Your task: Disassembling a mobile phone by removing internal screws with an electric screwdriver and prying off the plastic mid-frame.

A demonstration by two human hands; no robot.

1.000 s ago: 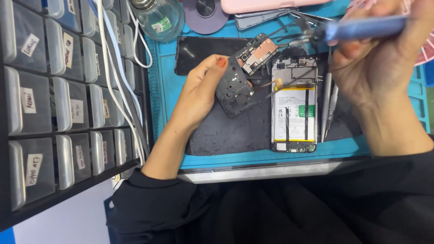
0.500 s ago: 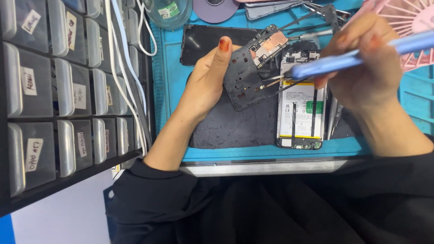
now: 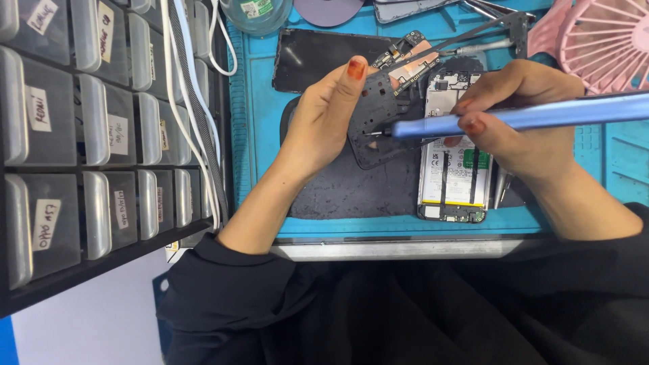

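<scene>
My left hand (image 3: 323, 115) holds a black plastic phone frame piece (image 3: 378, 135) tilted above the blue work mat (image 3: 257, 135). A small circuit board (image 3: 409, 61) sits at the top of that piece. My right hand (image 3: 517, 118) grips a blue screwdriver (image 3: 534, 116), held level, with its tip touching the black piece near the middle. Under my right hand lies an opened phone (image 3: 451, 169) with its battery showing.
A rack of small grey parts drawers (image 3: 81, 135) fills the left side, with white cables (image 3: 196, 101) hanging over it. A black phone screen (image 3: 307, 57) lies at the back of the mat. A pink fan (image 3: 602, 40) stands at the top right, with tweezers (image 3: 487, 27) beside it.
My right hand has come down from the upper right and brought the blue screwdriver's tip onto the black piece. The view has shifted and moved closer.
</scene>
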